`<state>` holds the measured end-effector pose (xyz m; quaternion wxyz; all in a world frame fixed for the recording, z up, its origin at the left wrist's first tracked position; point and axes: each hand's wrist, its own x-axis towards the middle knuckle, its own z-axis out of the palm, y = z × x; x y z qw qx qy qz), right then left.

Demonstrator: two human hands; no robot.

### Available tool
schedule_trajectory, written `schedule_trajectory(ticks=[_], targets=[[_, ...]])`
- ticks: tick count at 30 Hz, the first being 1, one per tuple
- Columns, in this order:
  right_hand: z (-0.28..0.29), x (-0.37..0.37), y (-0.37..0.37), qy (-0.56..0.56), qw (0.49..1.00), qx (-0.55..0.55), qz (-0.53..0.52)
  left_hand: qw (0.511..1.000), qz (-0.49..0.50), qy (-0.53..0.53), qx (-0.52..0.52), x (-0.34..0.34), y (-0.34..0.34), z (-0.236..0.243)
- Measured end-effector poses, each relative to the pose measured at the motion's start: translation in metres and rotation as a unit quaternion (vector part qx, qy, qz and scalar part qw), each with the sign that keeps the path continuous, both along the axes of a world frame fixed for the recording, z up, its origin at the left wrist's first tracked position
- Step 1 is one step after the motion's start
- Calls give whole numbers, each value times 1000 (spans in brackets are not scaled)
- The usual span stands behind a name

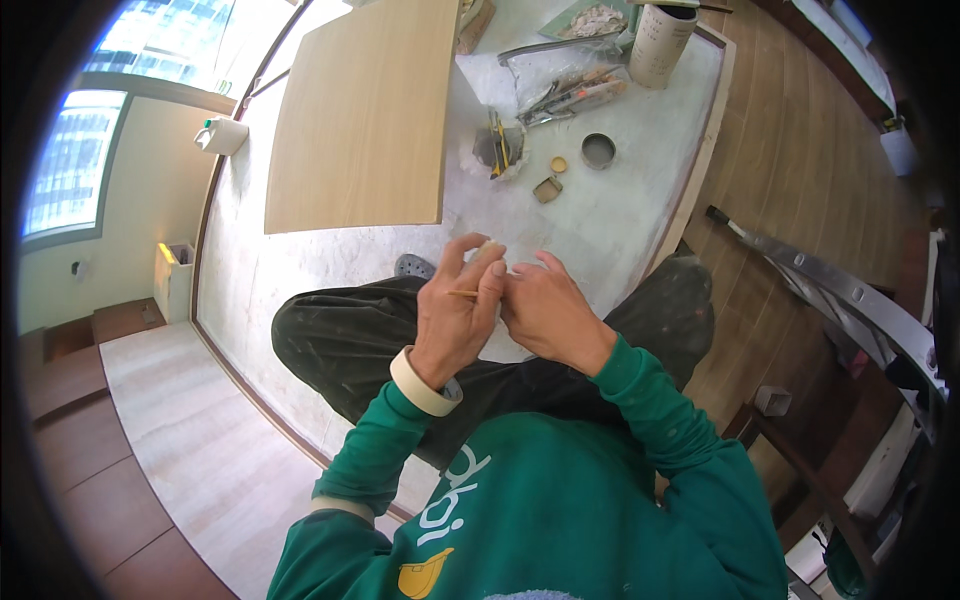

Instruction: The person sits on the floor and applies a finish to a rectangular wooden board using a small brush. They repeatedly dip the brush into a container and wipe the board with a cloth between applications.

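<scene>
Hands together over our lap
Our left hand (455, 315) pinches a thin stick (463, 293) — our right hand (545, 310) touches it, closed on something unclear.

The small pale bit (492, 243) pinched at the left hand (455, 315) fingertips is too small to identify, and the right hand (545, 310) fingers (512, 283) tuck behind the left, hiding their grip. The tools in the clear bag (570, 88) blur together. The top edge cuts off the roll (658, 42) and the board (365, 110)
</scene>
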<state>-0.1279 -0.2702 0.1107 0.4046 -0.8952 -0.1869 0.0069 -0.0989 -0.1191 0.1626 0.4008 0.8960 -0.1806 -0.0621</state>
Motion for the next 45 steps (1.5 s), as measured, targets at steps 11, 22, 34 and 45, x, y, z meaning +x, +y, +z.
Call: schedule_trajectory(ticks=[11, 22, 34, 45], targets=[[-20, 11, -46, 373, 826, 420, -48, 983, -174, -37, 54, 8, -20, -4], [-16, 55, -44, 243, 703, 623, -241, 982, -184, -41, -33, 12, 11, -1], [-98, 92, 2, 187, 827, 486, -213, 969, 181, 112, -126, 107, 95, 40], [-93, 116, 66, 293, 786, 514, -179, 950, 194, -1, 245, 217, 140, -7]])
